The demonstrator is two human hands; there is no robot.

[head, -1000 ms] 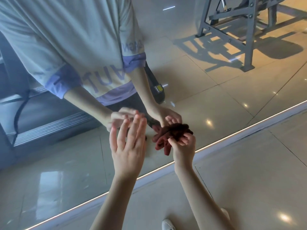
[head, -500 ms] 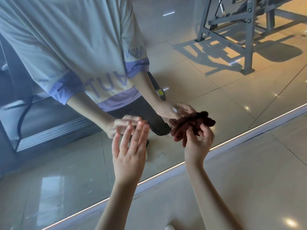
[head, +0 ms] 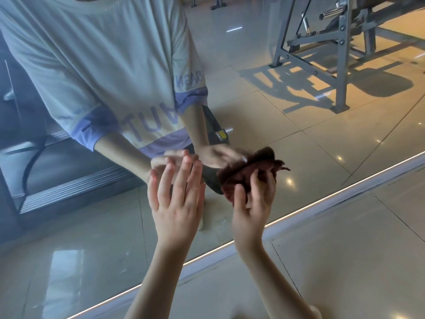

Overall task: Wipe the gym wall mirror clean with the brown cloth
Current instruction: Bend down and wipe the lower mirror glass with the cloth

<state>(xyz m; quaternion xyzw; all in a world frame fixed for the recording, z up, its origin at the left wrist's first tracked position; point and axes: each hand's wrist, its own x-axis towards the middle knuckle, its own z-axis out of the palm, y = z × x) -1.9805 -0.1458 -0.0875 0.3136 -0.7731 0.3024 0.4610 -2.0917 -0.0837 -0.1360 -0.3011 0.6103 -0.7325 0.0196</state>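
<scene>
Bunched into a small wad, the crumpled dark brown fabric cloth (head: 249,172) may smear only a narrow streak on the large glass wall mirror (head: 299,125), and the bare left hand (head: 177,203) could leave prints there; the right hand (head: 251,203) has thumb and fingers curled round the cloth, low against the mirror; the left hand is spread, fingers straight, holding nothing, close to the mirror, contact unclear.

Pale grey-green T-shirt (head: 92,65), seen reflected
Upper left of the frame: lavender sleeve cuffs (head: 96,125), lavender hem band (head: 165,141), reversed lettering (head: 149,123) across the front; forearms (head: 156,272) bare.
</scene>
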